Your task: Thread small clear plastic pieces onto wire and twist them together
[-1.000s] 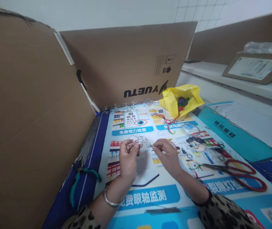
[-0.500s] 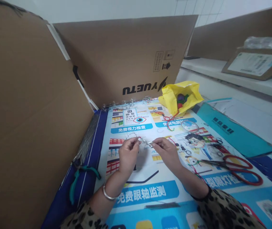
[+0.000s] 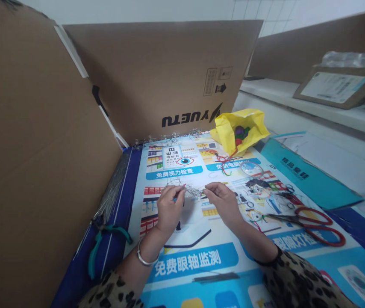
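Note:
Between my two hands, above the printed poster, a thin silvery wire piece point(image 3: 193, 191) with small twisted loops is stretched. My left hand point(image 3: 170, 209), with a silver bangle on its wrist, pinches the wire's left end between thumb and fingertips. On the right side my right hand point(image 3: 223, 203) pinches the other end the same way. More of the wire trails beyond my left fingertips. The fine detail at the fingertips is too small to tell.
Red-handled scissors point(image 3: 320, 224) lie at the right, teal-handled pliers point(image 3: 101, 244) at the left beside a wire bundle point(image 3: 113, 188). A yellow bag point(image 3: 222, 130) holds coloured balls. Cardboard panels point(image 3: 157, 72) stand at the back and left.
The view has shifted slightly. My right hand's fingers have moved a little on the wire's right end; both hands still pinch it.

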Tool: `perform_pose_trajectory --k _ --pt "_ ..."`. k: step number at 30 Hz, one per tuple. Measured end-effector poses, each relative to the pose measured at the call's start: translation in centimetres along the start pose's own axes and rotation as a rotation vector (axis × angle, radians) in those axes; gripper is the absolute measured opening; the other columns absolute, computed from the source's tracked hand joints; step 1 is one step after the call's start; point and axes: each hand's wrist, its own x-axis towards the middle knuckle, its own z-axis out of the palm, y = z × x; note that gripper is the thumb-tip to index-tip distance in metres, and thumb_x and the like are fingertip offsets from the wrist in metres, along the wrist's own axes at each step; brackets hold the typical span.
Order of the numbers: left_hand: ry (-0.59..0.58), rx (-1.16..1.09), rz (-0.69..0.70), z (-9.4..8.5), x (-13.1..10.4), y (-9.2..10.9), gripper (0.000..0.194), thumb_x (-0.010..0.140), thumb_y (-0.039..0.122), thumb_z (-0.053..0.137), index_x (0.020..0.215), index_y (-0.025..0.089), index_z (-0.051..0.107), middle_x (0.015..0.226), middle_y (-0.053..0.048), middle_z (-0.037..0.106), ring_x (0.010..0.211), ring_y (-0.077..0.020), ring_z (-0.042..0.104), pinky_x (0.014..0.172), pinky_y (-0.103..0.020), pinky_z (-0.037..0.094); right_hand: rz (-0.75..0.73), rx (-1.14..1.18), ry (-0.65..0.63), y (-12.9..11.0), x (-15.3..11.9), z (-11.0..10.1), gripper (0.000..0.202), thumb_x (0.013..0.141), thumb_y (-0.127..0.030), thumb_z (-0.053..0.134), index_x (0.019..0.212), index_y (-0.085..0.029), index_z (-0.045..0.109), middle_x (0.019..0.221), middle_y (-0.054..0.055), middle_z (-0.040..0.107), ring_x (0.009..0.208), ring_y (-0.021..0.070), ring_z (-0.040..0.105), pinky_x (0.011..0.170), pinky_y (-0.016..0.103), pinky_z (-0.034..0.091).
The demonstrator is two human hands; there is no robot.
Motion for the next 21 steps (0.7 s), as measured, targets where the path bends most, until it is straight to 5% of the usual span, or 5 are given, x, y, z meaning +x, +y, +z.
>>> perform_pose_trajectory --k 15,21 --pt "0.03 -0.02 0.084 -0.08 -0.14 0.36 0.007 0.079 0.018 0.058 0.073 0.017 0.061 0.068 -0.001 0.059 0.067 -0.0125 0.056 0.064 -0.024 0.046 -0.027 0.052 0.001 0.52 -0.16 0.07 0.017 0.072 -0.033 0.066 0.076 -0.018 0.057 0.063 -0.002 0.055 0.055 0.0106 0.049 0.051 0.023 0.04" --pt "0.044 -0.004 0.062 -0.19 -0.15 0.41 0.009 0.079 0.02 0.058 0.071 0.017 0.06 0.067 -0.001 0.058 0.067 -0.0127 0.055 0.065 -0.025 0.046 -0.243 -0.137 0.003 -0.01 -0.67 0.08 0.009 0.076 -0.026 0.063 0.073 -0.019 0.058 0.071 -0.001 0.055 0.062 0.0119 0.052 0.058 0.025 0.043"
